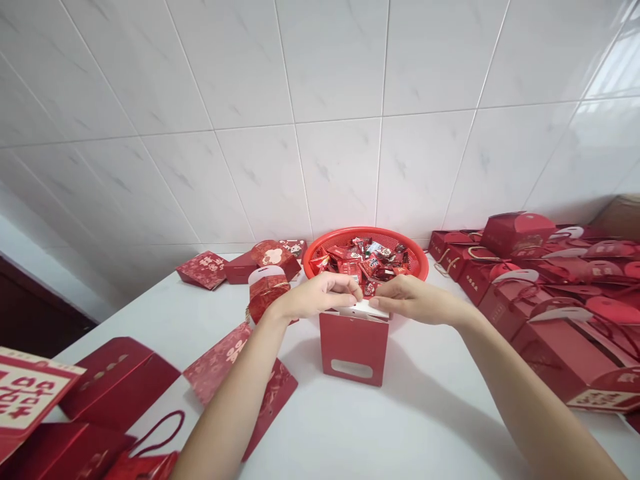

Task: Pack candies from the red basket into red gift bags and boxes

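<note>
A red paper gift box stands upright on the white table, with an oval cut-out low on its front. At its top a white-sided flap shows between my hands. My left hand has its fingers closed on the flap's left part. From the other side my right hand pinches the flap's right part, thumb and fingertips together. Directly behind the box sits a red plastic basket filled with small wrapped sweets. The box's inside is hidden from view.
Many red gift boxes with handles crowd the right side. Flat patterned boxes and a small upright box lie left of my hands. More dark red boxes fill the near left corner. A tiled wall closes off the back.
</note>
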`<state>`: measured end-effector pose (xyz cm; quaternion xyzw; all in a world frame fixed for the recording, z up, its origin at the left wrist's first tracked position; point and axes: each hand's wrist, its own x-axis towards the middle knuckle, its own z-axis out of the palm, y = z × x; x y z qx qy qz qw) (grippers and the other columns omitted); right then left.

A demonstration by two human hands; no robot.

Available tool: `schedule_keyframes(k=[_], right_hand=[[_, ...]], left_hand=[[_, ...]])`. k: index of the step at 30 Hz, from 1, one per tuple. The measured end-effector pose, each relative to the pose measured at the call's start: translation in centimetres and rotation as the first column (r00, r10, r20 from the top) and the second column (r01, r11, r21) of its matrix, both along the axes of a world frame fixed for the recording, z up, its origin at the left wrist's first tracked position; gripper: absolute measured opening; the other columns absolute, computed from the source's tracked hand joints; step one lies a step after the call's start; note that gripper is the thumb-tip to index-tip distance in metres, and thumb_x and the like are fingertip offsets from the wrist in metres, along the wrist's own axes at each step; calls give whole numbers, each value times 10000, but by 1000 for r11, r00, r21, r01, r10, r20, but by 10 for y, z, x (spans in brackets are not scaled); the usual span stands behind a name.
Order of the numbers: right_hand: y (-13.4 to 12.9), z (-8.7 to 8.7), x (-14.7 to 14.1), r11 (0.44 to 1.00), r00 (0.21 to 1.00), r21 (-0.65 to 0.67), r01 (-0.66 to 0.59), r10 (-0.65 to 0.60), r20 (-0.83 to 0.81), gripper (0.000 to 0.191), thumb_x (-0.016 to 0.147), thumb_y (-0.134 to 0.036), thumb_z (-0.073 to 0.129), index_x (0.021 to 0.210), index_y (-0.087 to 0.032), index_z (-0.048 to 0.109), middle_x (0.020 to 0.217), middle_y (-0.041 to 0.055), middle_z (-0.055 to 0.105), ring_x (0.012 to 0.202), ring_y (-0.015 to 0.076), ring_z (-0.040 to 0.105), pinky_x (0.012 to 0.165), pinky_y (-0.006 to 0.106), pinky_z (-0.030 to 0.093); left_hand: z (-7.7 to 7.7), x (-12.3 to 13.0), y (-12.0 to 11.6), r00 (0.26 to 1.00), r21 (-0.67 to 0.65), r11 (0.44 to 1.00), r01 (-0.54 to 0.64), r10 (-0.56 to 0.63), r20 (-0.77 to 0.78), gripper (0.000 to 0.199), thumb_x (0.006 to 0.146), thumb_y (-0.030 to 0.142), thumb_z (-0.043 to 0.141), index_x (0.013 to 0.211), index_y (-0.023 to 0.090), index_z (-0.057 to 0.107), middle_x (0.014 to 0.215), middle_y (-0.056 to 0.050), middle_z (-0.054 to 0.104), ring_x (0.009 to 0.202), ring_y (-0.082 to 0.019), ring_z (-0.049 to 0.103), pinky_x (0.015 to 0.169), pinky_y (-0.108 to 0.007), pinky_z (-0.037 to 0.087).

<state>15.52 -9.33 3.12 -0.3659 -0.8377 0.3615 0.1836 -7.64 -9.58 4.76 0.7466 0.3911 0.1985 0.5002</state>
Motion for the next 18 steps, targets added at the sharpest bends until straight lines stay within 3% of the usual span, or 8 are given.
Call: schedule_keyframes(k=[5, 11, 15, 18], right_hand=[[7, 3, 7, 970, 977, 149, 191, -173, -124, 398, 915, -462, 514, 627, -189, 492, 614, -18, 455, 582, 108, 396, 533, 252, 319], [23, -1, 13, 870, 862, 197, 451, -367, -351, 315, 864, -444, 566, 744, -162, 639, 723, 45, 646, 662, 157, 566, 631, 283, 453], [39, -15, 13, 848, 829, 190, 495, -394, -397, 308, 842, -441, 576, 771, -153, 656, 760, 62, 685, 688, 175, 608, 648, 293, 479], [52, -29, 8, 819, 845, 238, 522, -457, -279, 233, 879, -348, 526, 809, -164, 650, 821, 51, 708, 736, 172, 642, 674, 277, 490]], left_hand=[[-3, 5, 0, 999, -1, 999, -32, 32, 22, 134, 883, 323, 603, 882, 196, 646, 835, 2, 585, 726, -114, 509, 656, -224, 417], [-6, 9, 2, 996, 39, 996, 80, -81, 34, 199, 903, 365, 621, 968, 200, 711, 975, -35, 667, 813, -139, 577, 692, -239, 453], [3, 2, -5, 995, 67, 994, 81, -84, 51, 314, 938, 433, 591, 1160, 256, 724, 1152, -58, 709, 1068, -218, 630, 882, -303, 491], [2, -4, -1, 984, 119, 993, -21, -1, 181, 422, 973, 499, 508, 1283, 253, 655, 1208, -76, 706, 1174, -243, 618, 1001, -363, 470]])
